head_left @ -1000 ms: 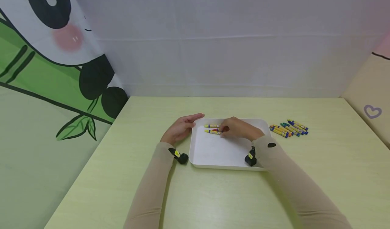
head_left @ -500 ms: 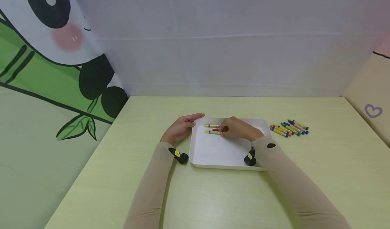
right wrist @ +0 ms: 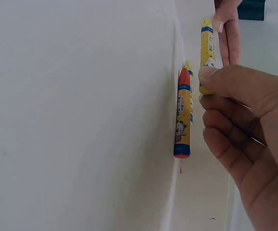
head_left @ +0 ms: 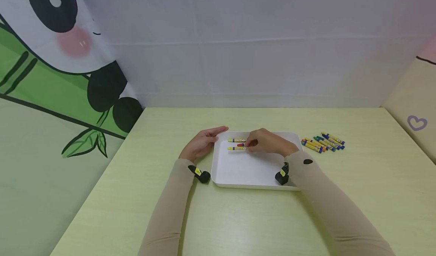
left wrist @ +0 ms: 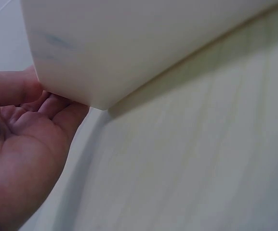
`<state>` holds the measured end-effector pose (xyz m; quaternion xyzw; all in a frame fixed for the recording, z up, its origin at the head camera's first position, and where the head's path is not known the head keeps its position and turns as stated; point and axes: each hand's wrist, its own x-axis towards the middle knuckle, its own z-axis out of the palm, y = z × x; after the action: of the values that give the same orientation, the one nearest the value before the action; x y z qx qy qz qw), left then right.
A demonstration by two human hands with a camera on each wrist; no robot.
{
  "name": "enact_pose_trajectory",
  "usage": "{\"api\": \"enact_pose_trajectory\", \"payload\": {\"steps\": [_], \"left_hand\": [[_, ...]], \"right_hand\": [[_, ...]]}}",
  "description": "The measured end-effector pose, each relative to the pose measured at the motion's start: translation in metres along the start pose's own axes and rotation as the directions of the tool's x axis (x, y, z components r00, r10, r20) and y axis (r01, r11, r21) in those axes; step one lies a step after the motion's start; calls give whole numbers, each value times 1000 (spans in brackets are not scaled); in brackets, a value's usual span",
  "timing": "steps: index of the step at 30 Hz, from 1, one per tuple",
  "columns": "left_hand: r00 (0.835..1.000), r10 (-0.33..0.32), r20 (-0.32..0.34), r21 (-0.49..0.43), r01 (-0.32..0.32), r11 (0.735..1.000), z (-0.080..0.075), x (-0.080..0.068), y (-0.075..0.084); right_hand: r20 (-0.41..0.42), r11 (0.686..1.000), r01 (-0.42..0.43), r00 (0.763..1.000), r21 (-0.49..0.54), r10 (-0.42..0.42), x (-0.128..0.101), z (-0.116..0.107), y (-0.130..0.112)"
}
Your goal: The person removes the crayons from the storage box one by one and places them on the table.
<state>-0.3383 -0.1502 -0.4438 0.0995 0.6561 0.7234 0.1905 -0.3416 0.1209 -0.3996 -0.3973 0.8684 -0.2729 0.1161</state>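
My right hand (head_left: 267,140) is over the back half of a white tray (head_left: 238,169). Thumb and fingertips pinch the rear end of a yellow crayon (right wrist: 207,45), whose tip points left in the head view. Close beside it in the tray lie a red crayon (right wrist: 182,115) and a second yellow crayon (head_left: 235,140), the latter partly hidden behind the red one in the right wrist view. My left hand (head_left: 201,145) holds the tray's far left corner, thumb at the rim; in the left wrist view its fingers (left wrist: 73,115) reach along the tray's edge.
A loose pile of several crayons (head_left: 323,143), yellow, orange, green and blue, lies on the pale wood table (head_left: 252,222) right of the tray. A white cloth (head_left: 245,70) rises behind the table; a printed panel (head_left: 85,116) stands at the left.
My right hand and forearm have shifted slightly rightward. The pinched yellow crayon has moved a little nearer the front, away from the red one. My left hand stays at the tray corner.
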Motion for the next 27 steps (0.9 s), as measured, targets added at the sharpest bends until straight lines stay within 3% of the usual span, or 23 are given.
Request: {"api": "enact_pose_trajectory", "payload": {"steps": [9, 16, 27], "left_hand": [[1000, -4, -12, 2, 4, 1000, 2, 2, 1], [1000, -9, -16, -17, 8, 1000, 3, 4, 0], [999, -14, -30, -31, 13, 999, 4, 7, 2]], "right_hand": [[-6, 999, 33, 999, 3, -33, -6, -12, 4], [-28, 1000, -7, 1000, -9, 7, -19, -28, 12], [-83, 1000, -4, 997, -18, 3, -41, -45, 31]]}}
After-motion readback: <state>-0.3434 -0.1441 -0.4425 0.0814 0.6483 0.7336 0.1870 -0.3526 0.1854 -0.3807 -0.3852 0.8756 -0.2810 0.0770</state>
